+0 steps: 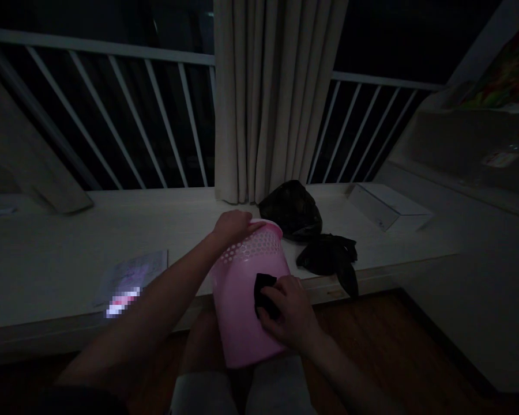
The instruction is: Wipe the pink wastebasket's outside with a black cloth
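Observation:
A pink plastic wastebasket [244, 311] with a band of round holes below its rim leans tilted over my lap, its top toward the window ledge. My left hand [233, 226] is closed on the basket's rim, fingers partly out of sight. Against the basket's side, my right hand [288, 308] pinches a black cloth [263, 286], which lies flat on the pink wall. Beyond the basket, a bulging black plastic bag [292, 210] rests on the ledge, and a smaller black bag [328, 253] hangs slightly over the ledge's front edge.
The white ledge [185, 213] runs below a barred railing [125, 98] and a beige curtain [277, 98]. A white box [389, 204] sits at the right. Printed paper [142, 268] lies at the left beside a blurred bright patch. Dark wooden floor [363, 340] shows below.

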`<action>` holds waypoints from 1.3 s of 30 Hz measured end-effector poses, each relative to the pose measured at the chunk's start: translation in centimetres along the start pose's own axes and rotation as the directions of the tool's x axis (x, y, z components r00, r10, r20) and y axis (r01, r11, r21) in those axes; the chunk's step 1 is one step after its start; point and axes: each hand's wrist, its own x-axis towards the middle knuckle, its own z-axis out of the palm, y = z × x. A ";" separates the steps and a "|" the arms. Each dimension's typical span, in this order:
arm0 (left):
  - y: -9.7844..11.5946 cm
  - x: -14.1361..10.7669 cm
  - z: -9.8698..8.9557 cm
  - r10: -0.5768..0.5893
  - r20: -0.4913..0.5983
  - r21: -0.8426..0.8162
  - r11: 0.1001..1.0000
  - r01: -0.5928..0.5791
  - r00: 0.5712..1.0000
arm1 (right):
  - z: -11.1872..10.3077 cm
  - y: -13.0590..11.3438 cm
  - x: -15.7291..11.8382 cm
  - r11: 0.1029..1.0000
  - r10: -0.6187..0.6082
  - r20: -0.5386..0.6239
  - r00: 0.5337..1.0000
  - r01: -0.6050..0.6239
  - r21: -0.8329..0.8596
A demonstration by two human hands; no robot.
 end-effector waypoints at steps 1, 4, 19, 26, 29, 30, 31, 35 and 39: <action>-0.6 -0.2 -0.1 -0.002 0.010 0.018 1.000 0.001 1.000 | 0.3 -0.3 0.1 1.000 -0.029 0.015 0.999 0.029 0.000; -2.0 -0.7 0.0 0.020 0.050 0.068 0.997 -0.023 0.999 | 1.6 -1.3 0.2 0.991 -0.132 0.117 0.984 0.130 0.025; -3.6 -0.9 1.1 0.075 0.049 -0.033 0.997 -0.073 0.996 | 3.4 -3.9 0.3 0.958 -0.279 0.224 0.934 0.254 0.134; -4.6 -0.8 2.1 0.026 -0.022 -0.077 0.997 -0.028 0.999 | 2.8 -2.9 1.5 0.921 -0.382 0.295 0.876 0.334 0.198; -4.7 -1.1 2.2 0.025 -0.025 -0.064 0.998 -0.026 0.999 | 2.7 -2.5 2.4 0.902 -0.428 0.307 0.850 0.378 0.210; -4.6 -1.2 2.2 0.034 -0.030 -0.055 0.998 -0.036 0.999 | 2.7 -2.2 2.8 0.906 -0.421 0.293 0.859 0.380 0.188; -4.5 -1.3 2.2 0.046 -0.037 -0.045 0.998 -0.047 0.998 | 2.8 -1.8 3.0 0.915 -0.401 0.265 0.877 0.372 0.155; -4.2 -1.3 2.1 0.074 -0.049 -0.019 0.997 -0.075 0.996 | 3.8 -1.8 3.3 0.988 -0.156 0.097 0.983 0.154 0.034; -4.4 -1.2 2.1 0.033 -0.041 -0.024 0.999 -0.034 0.999 | 4.8 -4.9 2.2 0.997 -0.073 0.085 0.994 0.070 0.040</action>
